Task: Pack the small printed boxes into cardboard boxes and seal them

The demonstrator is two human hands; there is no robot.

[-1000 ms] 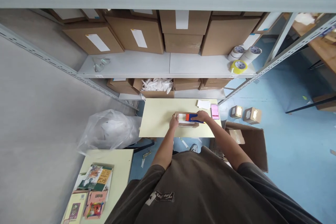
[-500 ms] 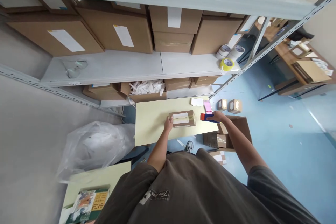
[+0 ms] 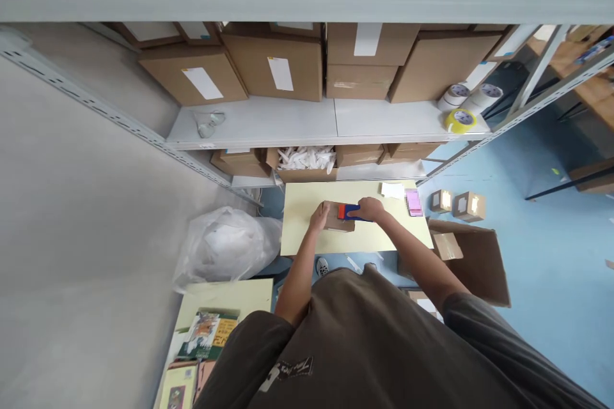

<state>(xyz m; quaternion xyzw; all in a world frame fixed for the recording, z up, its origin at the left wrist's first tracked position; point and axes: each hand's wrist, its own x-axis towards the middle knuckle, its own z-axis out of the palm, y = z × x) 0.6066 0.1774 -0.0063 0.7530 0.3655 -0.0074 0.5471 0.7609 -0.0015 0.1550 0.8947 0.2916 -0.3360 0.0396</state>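
Observation:
A small brown cardboard box (image 3: 332, 223) rests on the pale yellow table (image 3: 307, 195). My left hand (image 3: 318, 217) grips its left end. In my right hand (image 3: 368, 209) is a blue tape dispenser (image 3: 354, 211) with an orange-red front, held over the right part of the box. It seems to touch the box's upper face, part of which it hides. White paper (image 3: 393, 190) and a pink-purple item (image 3: 413, 202) lie at the table's right end.
Shelving in front holds cardboard boxes (image 3: 273, 70), a yellow tape roll (image 3: 459, 120) and a carton of white pieces (image 3: 307, 158). A large open carton (image 3: 482, 262) and small boxes (image 3: 467, 206) stand on the floor at right. A clear plastic bag (image 3: 230, 243) sits left.
My right hand has brought the tape dispenser left onto the box. The white label that showed on the box's upper face is out of sight; plain brown shows now. The view has shifted left.

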